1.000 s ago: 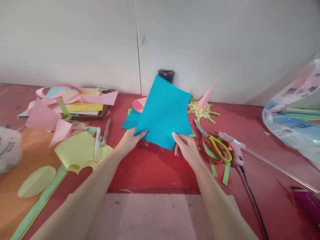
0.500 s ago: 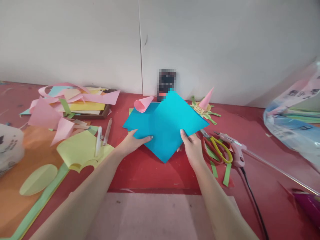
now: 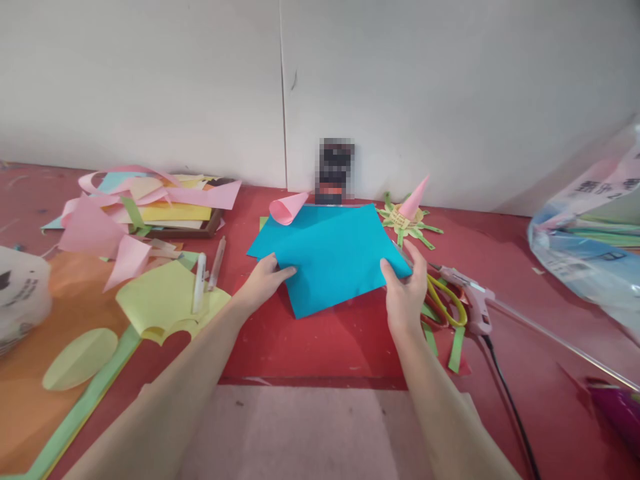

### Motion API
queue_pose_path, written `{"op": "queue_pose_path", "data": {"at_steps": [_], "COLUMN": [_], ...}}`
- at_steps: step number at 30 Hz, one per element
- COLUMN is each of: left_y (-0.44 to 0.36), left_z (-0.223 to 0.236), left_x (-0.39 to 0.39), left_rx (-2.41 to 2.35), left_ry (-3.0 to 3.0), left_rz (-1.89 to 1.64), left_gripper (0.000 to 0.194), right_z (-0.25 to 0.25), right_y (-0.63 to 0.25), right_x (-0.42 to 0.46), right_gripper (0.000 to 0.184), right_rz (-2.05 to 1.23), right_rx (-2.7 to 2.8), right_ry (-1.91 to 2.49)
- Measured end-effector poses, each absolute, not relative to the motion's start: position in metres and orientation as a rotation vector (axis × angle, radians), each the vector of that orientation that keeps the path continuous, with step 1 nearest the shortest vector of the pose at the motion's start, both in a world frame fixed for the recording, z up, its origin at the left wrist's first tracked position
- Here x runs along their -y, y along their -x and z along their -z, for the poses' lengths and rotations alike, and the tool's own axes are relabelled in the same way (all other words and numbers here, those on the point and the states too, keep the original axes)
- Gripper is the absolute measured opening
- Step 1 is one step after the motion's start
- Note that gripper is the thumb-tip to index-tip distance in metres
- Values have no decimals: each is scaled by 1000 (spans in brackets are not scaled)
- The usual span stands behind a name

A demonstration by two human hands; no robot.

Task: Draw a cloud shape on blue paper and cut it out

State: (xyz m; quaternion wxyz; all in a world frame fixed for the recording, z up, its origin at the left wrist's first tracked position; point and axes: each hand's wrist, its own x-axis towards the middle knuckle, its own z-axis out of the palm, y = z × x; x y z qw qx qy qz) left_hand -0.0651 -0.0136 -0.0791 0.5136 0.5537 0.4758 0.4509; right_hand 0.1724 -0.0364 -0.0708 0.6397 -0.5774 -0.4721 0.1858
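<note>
A sheet of blue paper is held in front of me between both hands, tilted above the red table. My left hand pinches its left edge, thumb on top and fingers underneath. At the right corner, my right hand grips the sheet with the thumb over it and the fingers behind the edge. More blue paper shows under it on the left. Behind the sheet's left part lies a pink paper cone. Another pink cone stands on a green and yellow paper piece past my right hand.
Scissors with yellow and red handles and a hot glue gun with a black cord lie on the right. Paper scraps fill a tray on the left, near a white marker. A pixelated dark object leans against the wall.
The blue sheet has turned and lowered, its top corner no longer covering the dark object. My right hand has moved right and slightly up with it; my left hand has barely shifted.
</note>
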Motion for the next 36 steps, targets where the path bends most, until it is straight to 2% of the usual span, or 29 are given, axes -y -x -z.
{"op": "queue_pose_path", "data": {"at_steps": [7, 10, 13, 17, 25, 31, 36], "left_y": [69, 74, 78, 79, 75, 73, 73], "left_z": [78, 74, 70, 68, 70, 69, 72], "left_x": [10, 8, 6, 5, 3, 4, 5], "left_rx": [-1250, -1136, -1112, -1057, -1079, -1045, -1059], "left_ry": [-816, -629, -557, -485, -466, -527, -624], "left_rz": [-1424, -1544, -1560, -1558, -1585, -1580, -1541], "left_gripper": [25, 18, 11, 11, 13, 15, 24], "right_z": [71, 69, 64, 61, 72, 80, 83], "right_y": [-178, -175, -167, -157, -156, -162, -165], "right_x": [37, 39, 46, 54, 47, 40, 37], "right_gripper": [36, 30, 28, 34, 39, 39, 41], "right_rz": [-112, -262, -571, -754, -486, -305, -313], "right_rx": [953, 989, 1143, 1572, 1906, 1931, 1807], "right_ry": [1307, 1259, 1242, 1334, 1427, 1528, 1538]}}
